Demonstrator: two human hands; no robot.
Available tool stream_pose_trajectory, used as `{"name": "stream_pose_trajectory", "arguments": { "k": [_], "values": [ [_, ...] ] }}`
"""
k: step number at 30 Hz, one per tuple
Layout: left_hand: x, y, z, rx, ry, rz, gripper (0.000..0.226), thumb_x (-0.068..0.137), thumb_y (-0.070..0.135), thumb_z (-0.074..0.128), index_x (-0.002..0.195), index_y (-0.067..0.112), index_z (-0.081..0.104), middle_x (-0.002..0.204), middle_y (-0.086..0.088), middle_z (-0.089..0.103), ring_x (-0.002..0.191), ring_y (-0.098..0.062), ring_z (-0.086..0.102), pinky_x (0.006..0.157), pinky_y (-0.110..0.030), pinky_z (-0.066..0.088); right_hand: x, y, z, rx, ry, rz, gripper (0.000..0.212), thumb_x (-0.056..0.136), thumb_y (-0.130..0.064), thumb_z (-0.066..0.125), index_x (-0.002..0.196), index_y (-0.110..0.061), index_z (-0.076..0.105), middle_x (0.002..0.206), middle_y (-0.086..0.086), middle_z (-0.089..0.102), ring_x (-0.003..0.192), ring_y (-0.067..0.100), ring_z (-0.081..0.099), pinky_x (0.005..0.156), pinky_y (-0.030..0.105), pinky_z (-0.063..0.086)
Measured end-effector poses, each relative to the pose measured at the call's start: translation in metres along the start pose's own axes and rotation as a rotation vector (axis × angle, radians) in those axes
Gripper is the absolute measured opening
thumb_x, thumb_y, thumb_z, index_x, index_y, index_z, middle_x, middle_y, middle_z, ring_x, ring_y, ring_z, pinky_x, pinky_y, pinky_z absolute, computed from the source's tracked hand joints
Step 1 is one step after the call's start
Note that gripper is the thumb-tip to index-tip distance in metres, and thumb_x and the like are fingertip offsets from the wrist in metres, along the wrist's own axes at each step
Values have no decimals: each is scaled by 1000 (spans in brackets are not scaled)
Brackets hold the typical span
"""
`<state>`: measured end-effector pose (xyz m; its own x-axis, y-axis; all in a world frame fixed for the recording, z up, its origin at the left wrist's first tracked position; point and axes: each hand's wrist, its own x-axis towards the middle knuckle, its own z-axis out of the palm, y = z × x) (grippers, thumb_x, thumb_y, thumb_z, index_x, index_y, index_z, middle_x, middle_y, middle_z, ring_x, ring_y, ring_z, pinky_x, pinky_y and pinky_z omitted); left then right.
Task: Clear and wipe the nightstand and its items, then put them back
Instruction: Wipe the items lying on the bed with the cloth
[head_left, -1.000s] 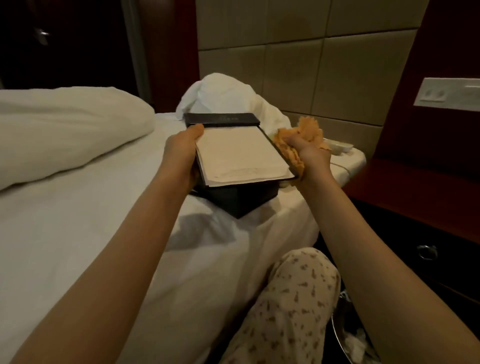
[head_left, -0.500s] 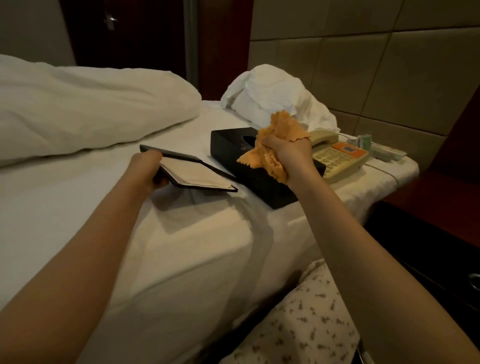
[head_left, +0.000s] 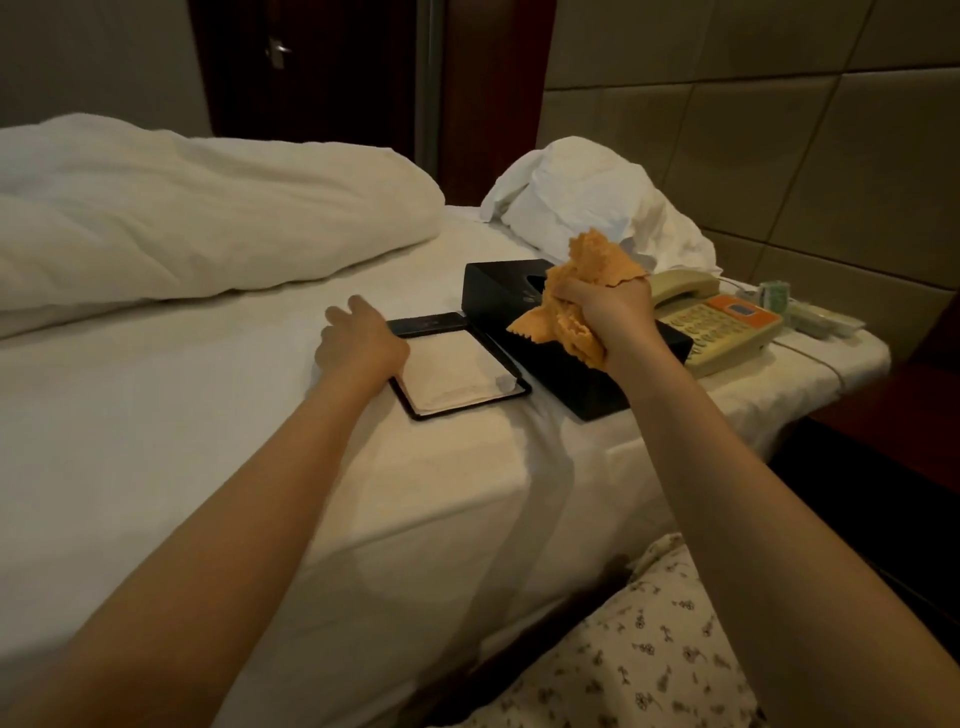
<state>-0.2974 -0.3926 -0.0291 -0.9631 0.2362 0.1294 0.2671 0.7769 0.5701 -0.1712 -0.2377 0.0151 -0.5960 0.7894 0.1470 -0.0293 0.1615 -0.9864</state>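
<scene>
Notepad tray (head_left: 460, 374) lies flat on the bed sheet (head_left: 208, 415), just beside the black tissue box (head_left: 493, 293). Your left hand (head_left: 358, 345) overlaps its left edge, fingers loosely spread, gripping nothing. Your right hand (head_left: 615, 314) clenches the orange cloth (head_left: 587, 260), hiding the box's middle. Phone (head_left: 722, 325) partly hidden behind. Nightstand (head_left: 893, 410) dark, cut off at right.
</scene>
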Motion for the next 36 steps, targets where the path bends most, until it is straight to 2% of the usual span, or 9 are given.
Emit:
{"name": "stream_pose_trajectory", "arguments": {
  "k": [3,6,8,10,14,17,20,30,36],
  "values": [
    [-7,14,-2,-66,32,132,47,89,15,51,132,7,36,133,-18,34,120,-34,41,91,-38,39,0,-1,0,-18,-19,5,45,82,-22,69,123,-15,54,113,8,64,99,26,64,91,46,52],
    [-18,37,-8,-326,0,303,37,93,22,49,128,13,44,120,-10,48,106,-25,51,84,-34,41,-3,-4,-6,26,-37,40,46,84,-24,67,125,-12,51,107,7,63,92,22,63,83,40,54],
    [-30,58,-11,-518,-88,358,30,95,28,46,121,14,49,101,-2,54,92,-19,54,76,-31,43,-6,-10,-15,176,-73,103,48,83,-25,67,126,-11,51,98,4,63,83,17,62,69,31,53],
    [-39,79,-10,-677,-242,373,29,96,34,43,116,14,50,97,-1,58,87,-18,56,74,-31,46,-10,-15,-27,318,-116,148,37,86,-28,64,118,-13,56,95,3,64,82,16,63,66,28,52],
    [-58,117,2,-766,-560,351,54,94,49,42,134,13,41,123,-5,56,99,-19,61,75,-29,52,-20,-19,-57,435,-174,46,25,93,-28,51,113,-15,55,98,5,66,89,18,65,76,30,55],
    [-75,137,15,-955,-658,320,56,92,40,52,139,14,34,128,-6,51,109,-23,58,74,-28,53,-26,-19,-86,558,-164,-36,18,94,-22,44,105,-15,57,96,4,63,89,18,62,76,31,54],
    [-92,155,27,-1072,-674,360,45,91,25,59,131,13,42,114,-6,58,91,-16,62,69,-22,52,-32,-15,-123,609,-112,-102,15,93,-17,40,94,-16,55,87,2,58,82,15,58,73,28,50],
    [-150,211,91,-987,-795,477,10,91,19,52,99,16,57,79,1,55,75,-12,52,64,-23,45,-77,23,-235,254,347,162,17,90,-12,45,80,-13,58,77,5,57,70,18,55,64,28,44],
    [-179,230,140,-730,-962,578,13,92,20,51,80,24,54,76,4,53,72,-9,50,59,-22,40,-105,49,-283,32,494,352,16,89,-14,49,75,-10,55,70,6,54,61,19,52,57,26,41]
  ]
}}
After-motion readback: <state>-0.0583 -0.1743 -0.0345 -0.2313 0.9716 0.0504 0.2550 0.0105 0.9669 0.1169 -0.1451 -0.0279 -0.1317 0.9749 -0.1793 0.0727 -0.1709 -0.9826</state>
